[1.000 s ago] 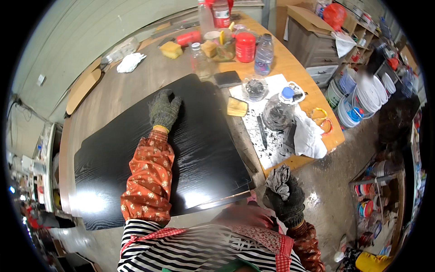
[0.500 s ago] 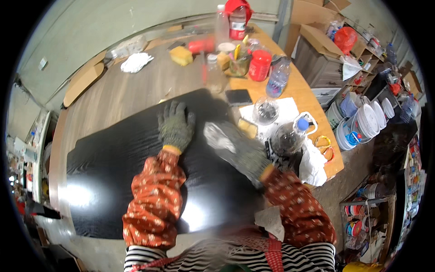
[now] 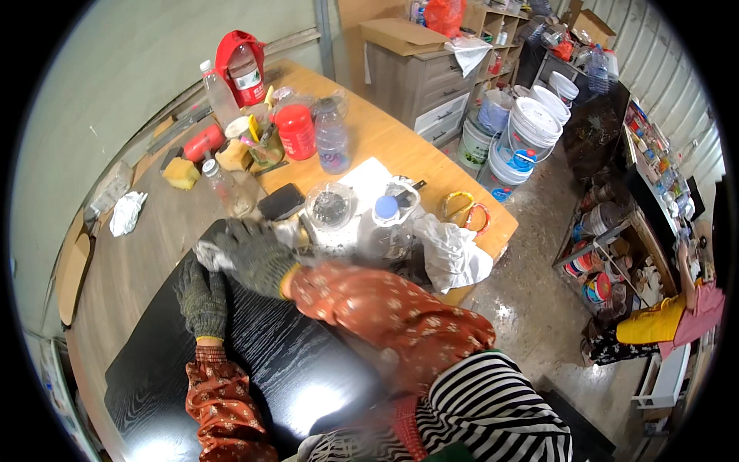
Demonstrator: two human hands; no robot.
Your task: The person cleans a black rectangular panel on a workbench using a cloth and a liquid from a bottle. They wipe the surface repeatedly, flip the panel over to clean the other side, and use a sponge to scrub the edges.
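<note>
My right hand [image 3: 250, 258] grips a pale rag [image 3: 206, 254], just at one o'clock from my flat left hand [image 3: 202, 296] on the black board [image 3: 269, 362].

Red canister [image 3: 295, 131] (white label) beside clear bottle [image 3: 332, 140].

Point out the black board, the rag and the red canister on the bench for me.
black board [image 3: 262, 362], head view, on its bare glossy face below the hands.
rag [image 3: 206, 255], head view, on the pale wad under the right hand.
red canister [image 3: 295, 132], head view, on the middle of its side.
</note>
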